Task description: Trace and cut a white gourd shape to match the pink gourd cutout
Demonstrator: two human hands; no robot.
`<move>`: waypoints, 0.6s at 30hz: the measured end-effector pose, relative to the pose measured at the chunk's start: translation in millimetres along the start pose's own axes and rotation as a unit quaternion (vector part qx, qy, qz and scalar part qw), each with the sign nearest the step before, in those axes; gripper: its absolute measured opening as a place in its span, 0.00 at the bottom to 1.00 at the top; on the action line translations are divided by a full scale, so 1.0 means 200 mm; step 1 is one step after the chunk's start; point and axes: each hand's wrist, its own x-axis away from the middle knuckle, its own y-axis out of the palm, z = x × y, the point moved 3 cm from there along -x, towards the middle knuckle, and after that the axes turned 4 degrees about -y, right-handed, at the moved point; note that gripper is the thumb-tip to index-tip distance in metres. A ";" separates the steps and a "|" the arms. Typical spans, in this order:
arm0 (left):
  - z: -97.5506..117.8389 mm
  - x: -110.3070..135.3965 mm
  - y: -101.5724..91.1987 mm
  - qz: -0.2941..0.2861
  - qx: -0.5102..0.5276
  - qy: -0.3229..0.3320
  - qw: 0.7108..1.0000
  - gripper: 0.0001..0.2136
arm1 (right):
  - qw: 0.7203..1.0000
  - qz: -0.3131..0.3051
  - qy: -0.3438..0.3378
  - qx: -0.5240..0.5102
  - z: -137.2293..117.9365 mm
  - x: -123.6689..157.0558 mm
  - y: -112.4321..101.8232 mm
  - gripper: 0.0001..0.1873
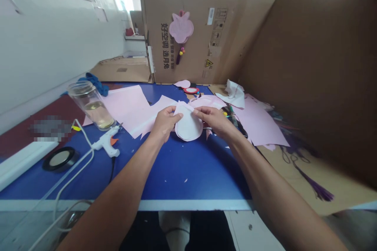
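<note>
Between my hands is a pale rounded paper cutout (189,124) with a narrower top, held up above the blue tabletop (179,172). My left hand (166,121) pinches its upper left edge, thumb on the front face. On the opposite side, my right hand (213,118) grips the upper right edge between thumb and fingers. The cutout looks layered, with a second outline showing along its rim. Pink paper sheets (126,106) lie just behind and to the left of it. Small colourful items beside my right hand are partly covered by my wrist.
At left are a glass jar (98,113) with yellowish liquid, a white glue gun (107,142) with its cord, and black tape (60,159). A pink flower-like ornament (181,27) hangs on the cardboard wall (229,47). Pink paper (262,123) and a purple tassel (319,190) lie at right.
</note>
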 end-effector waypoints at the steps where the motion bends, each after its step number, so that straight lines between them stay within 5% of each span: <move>1: 0.00 0.00 0.00 0.000 -0.001 0.000 1.000 0.10 | 1.000 -0.008 0.001 -0.005 0.00 0.00 0.01 0.14; 18: -0.02 -0.02 0.00 -0.008 0.005 -0.009 1.000 0.09 | 1.000 -0.021 0.006 0.012 0.01 0.01 0.02 0.13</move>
